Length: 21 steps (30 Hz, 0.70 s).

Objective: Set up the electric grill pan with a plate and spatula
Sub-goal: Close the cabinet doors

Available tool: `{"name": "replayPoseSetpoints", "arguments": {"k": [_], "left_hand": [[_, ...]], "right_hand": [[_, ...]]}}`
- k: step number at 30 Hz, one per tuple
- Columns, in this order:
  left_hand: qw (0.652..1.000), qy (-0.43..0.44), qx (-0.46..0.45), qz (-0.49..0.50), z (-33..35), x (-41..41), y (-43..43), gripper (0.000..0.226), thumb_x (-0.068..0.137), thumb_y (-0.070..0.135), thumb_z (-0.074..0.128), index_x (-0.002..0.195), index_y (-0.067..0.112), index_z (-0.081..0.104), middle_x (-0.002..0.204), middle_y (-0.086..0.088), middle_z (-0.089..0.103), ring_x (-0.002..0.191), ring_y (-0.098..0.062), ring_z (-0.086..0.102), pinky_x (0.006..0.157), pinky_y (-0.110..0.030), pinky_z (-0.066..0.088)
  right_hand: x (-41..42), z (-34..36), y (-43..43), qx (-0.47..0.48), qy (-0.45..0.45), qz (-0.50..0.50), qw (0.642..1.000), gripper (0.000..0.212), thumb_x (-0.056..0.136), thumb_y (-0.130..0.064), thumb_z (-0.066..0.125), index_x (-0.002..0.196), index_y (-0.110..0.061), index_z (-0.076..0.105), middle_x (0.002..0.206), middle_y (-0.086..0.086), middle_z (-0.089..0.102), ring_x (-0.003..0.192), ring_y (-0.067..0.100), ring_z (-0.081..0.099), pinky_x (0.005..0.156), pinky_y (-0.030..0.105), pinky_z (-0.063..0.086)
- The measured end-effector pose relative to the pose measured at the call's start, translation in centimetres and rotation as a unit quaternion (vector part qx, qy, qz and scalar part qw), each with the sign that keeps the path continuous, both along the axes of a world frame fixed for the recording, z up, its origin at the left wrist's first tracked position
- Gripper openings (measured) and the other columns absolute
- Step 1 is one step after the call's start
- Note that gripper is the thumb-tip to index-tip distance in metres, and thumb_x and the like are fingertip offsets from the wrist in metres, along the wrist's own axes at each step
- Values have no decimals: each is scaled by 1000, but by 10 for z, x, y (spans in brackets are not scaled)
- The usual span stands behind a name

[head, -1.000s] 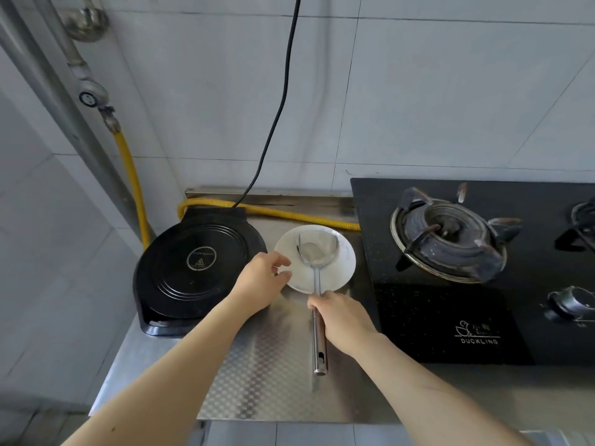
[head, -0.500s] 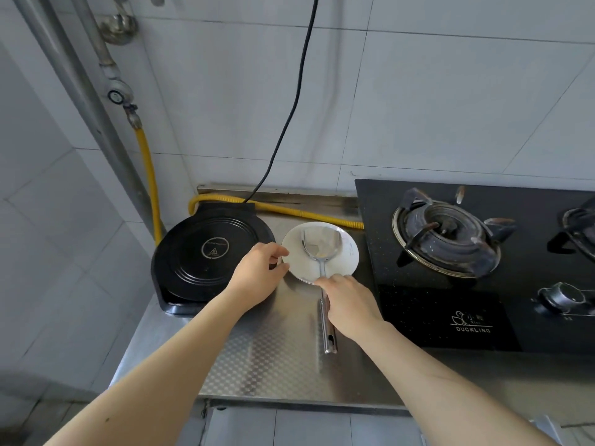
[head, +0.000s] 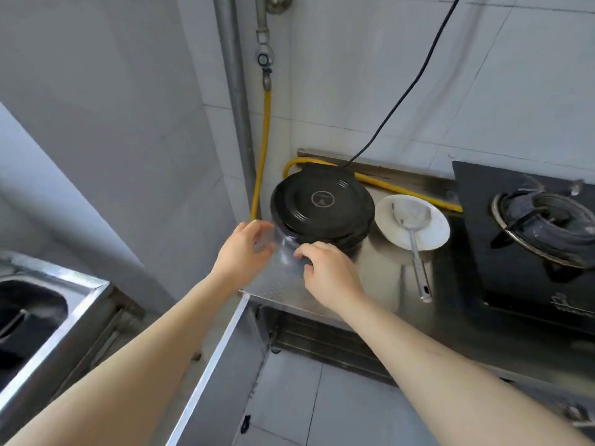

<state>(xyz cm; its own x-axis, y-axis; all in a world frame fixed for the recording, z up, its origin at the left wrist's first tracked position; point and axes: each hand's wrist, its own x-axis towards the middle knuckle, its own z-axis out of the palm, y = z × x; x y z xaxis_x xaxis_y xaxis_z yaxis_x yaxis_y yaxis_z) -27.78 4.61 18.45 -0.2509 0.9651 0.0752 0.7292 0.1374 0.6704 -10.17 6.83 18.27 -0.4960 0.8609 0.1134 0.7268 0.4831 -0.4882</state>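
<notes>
The black round electric grill pan (head: 322,204) sits lid down at the counter's back left, its cord running up the wall. To its right a white plate (head: 431,230) holds the head of a metal spatula (head: 415,249), whose handle lies on the counter toward me. My left hand (head: 244,252) hovers at the pan's front left edge, fingers spread and blurred. My right hand (head: 325,272) is at the pan's front, fingertips curled against its front handle; a firm grip cannot be made out.
A black gas hob (head: 528,239) with a burner takes up the counter's right. A yellow gas hose (head: 264,149) and a grey pipe run along the wall behind the pan. A steel sink (head: 48,304) stands lower left, across a gap in the counter.
Both hands left the plate and spatula and moved left to the grill pan's front. The view swung left and down, bringing in the sink.
</notes>
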Motion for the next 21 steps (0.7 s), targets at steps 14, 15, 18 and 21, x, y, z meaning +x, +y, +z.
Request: {"name": "replayPoseSetpoints", "arguments": {"k": [14, 15, 18, 21], "left_hand": [[954, -33, -287, 75, -129, -87, -167, 52, 87, 30, 59, 134, 16, 43, 134, -10, 50, 117, -26, 53, 98, -33, 41], [947, -42, -310, 72, -137, -85, -173, 53, 87, 32, 59, 134, 16, 42, 131, -10, 52, 117, -26, 53, 97, -32, 41], [925, -78, -366, 71, -157, -76, -184, 48, 86, 33, 59, 130, 19, 47, 103, -2, 58, 99, -23, 57, 82, -26, 43], [917, -44, -392, 60, -167, -66, -187, 40, 86, 33, 53, 123, 18, 48, 90, -3, 54, 83, -24, 53, 70, -26, 42]], "right_hand": [[-99, -88, -116, -169, -76, 38, 982, 37, 86, -8, 48, 117, -22, 62, 117, 4, 63, 107, 26, 58, 82, 32, 50], [-99, -92, -120, -176, -84, 39, 980, 37, 87, -8, 47, 118, -23, 62, 118, 4, 63, 108, 26, 58, 84, 33, 50], [-97, -103, -128, -191, -105, 40, 975, 35, 88, -9, 48, 118, -23, 61, 119, 4, 62, 107, 26, 58, 84, 33, 49], [-87, -110, -132, -207, -108, 34, 972, 33, 89, -11, 49, 118, -24, 61, 118, 3, 62, 105, 26, 59, 85, 33, 50]]}}
